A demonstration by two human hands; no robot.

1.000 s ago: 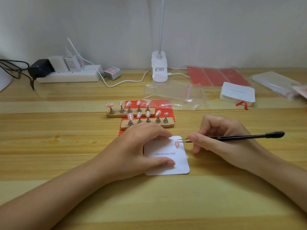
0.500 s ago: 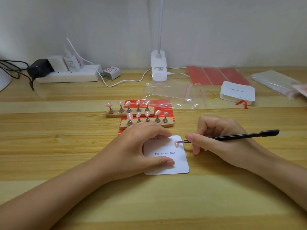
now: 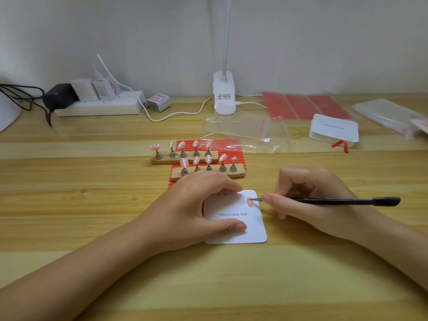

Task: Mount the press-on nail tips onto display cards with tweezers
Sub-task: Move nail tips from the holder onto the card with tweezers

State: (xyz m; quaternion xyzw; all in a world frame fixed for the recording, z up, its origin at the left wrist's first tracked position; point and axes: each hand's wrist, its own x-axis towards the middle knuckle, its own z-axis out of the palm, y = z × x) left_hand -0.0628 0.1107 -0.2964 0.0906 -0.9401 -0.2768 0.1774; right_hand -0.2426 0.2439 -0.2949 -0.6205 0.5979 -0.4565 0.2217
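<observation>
Your left hand (image 3: 196, 209) rests on the white display card (image 3: 252, 230), forefinger and thumb spread apart and pressing it flat to the wooden table (image 3: 92, 205). Your right hand (image 3: 310, 200) pinches the black tweezers (image 3: 335, 200) between thumb and forefinger, remaining fingers curled under. The tweezer tips meet a pink nail tip (image 3: 250, 201) lying on the card's upper right corner. Two wooden holders (image 3: 199, 158) with further tips stand behind, upright on pegs.

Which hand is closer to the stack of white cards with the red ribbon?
Right. The right hand, holding the tweezers, sits nearer the card stack; the left hand rests on the display card, farther left.
</observation>
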